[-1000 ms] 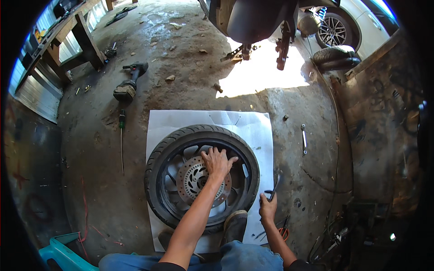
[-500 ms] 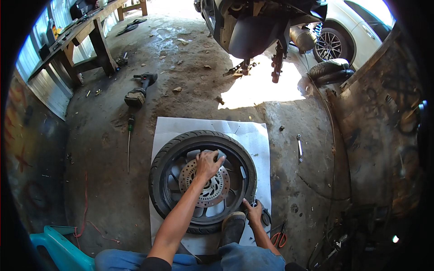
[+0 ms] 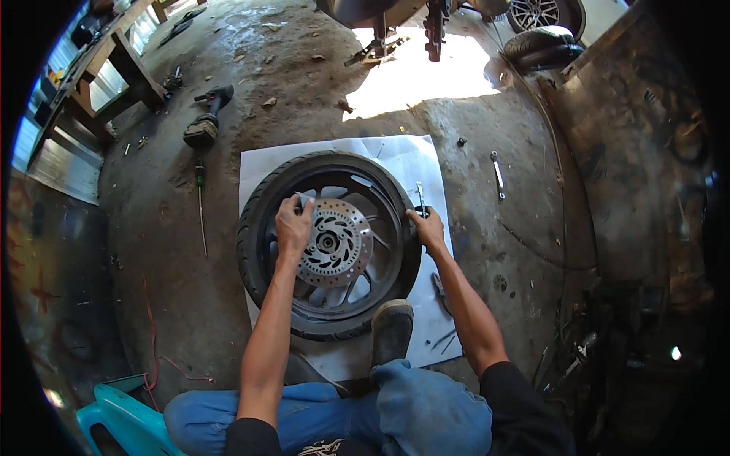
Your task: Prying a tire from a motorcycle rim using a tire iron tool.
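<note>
Open concrete floor (image 3: 304, 91) beyond the black motorcycle wheel (image 3: 258, 228); a long green-handled screwdriver (image 3: 201, 205) blocks its left, a dusty shoe (image 3: 391, 330) presses the near rim.

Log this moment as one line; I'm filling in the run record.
left hand: on wheel by brake disc | right hand: at tyre edge, gripping metal tool | shoe: on tyre

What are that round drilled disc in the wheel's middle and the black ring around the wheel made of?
The round drilled disc looks like bare metal: grey, dully shiny, with cut slots and holes. The black outer tyre looks like rubber: matte, with moulded tread grooves. Neither is certain from sight alone.
</note>
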